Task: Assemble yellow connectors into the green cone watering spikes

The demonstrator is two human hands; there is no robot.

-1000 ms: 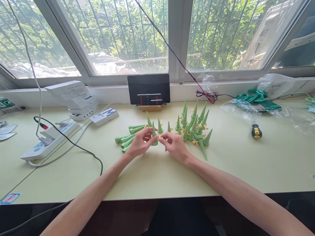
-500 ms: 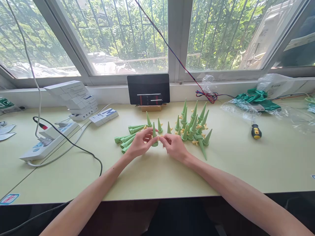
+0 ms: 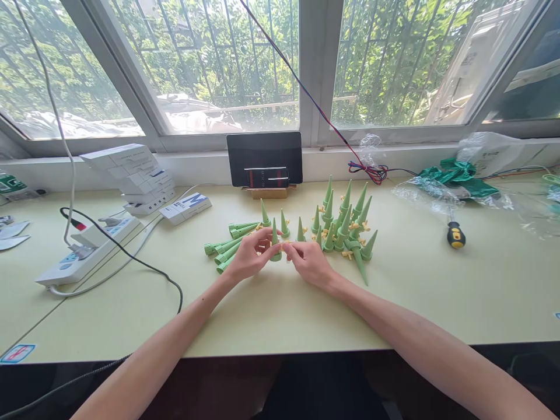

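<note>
Upright between my hands stands a green plant-watering spike (image 3: 275,232), its pointed tip up and its wide base at the table. My left hand (image 3: 248,258) is closed around its left side with thumb and fingers. My right hand (image 3: 311,262) pinches the small yellow valve (image 3: 284,245) at the spike's right side; the fingers partly hide it. Several green ribbed tubes (image 3: 226,252) lie beside and partly behind my left hand. Behind my hands, a few more spikes (image 3: 284,224) stand upright. To the right is a cluster of spikes (image 3: 343,227) with yellow valves, one lying tip forward (image 3: 359,265).
A black tablet (image 3: 265,151) and a phone (image 3: 268,177) lean on a stand at the back. On the left are a power strip (image 3: 87,251), cables and white boxes (image 3: 140,175). A screwdriver (image 3: 455,234) and plastic bags (image 3: 455,178) lie on the right.
Almost nothing differs. My right fingers have shifted very slightly at the yellow valve, and a little more of the spike behind them shows. My left hand keeps its hold.
</note>
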